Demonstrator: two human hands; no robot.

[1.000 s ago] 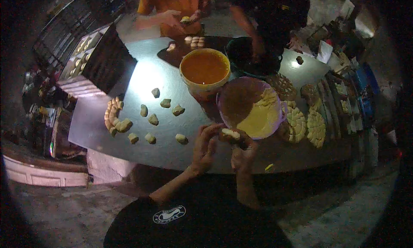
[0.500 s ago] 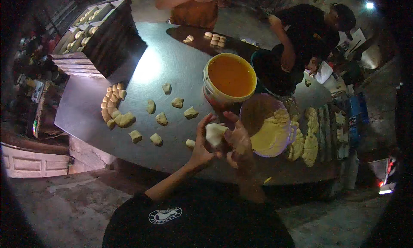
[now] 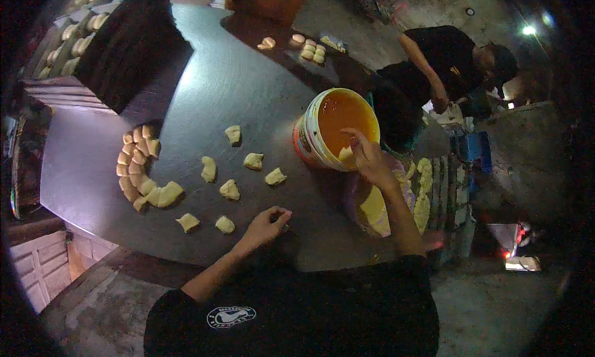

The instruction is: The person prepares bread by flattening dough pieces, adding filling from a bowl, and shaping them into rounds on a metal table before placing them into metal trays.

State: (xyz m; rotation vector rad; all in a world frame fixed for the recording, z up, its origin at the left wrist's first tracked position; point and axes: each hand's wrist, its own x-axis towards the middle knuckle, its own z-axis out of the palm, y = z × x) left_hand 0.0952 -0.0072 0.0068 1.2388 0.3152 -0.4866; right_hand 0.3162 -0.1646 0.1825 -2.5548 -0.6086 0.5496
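Note:
My right hand (image 3: 367, 162) reaches over the near rim of a white bucket (image 3: 315, 129) of orange liquid (image 3: 336, 118). A pale piece of dough (image 3: 345, 152) shows at its fingers, just at the liquid, with the index finger stretched forward. My left hand (image 3: 268, 225) rests low over the metal table, fingers curled together; what they hold, if anything, is hidden. Left of it lie loose dough pieces, among them one nearby (image 3: 225, 224) and another farther off (image 3: 253, 161). Beyond these, a curved double row of dough pieces (image 3: 131, 165) ends in a bigger lump (image 3: 167, 194).
Under my right forearm stands a pinkish basin with yellow dough (image 3: 374, 211). Yellow dough strips (image 3: 423, 196) lie right of it. Stacked trays of rolls (image 3: 74, 47) stand far left. A person in black (image 3: 446, 66) works behind the bucket. Small dough balls (image 3: 313, 51) sit at the back.
My hands were together around a white dough piece and have parted. The right went forward to the bucket; the left dropped to the table. The view has shifted, and the bucket leans more.

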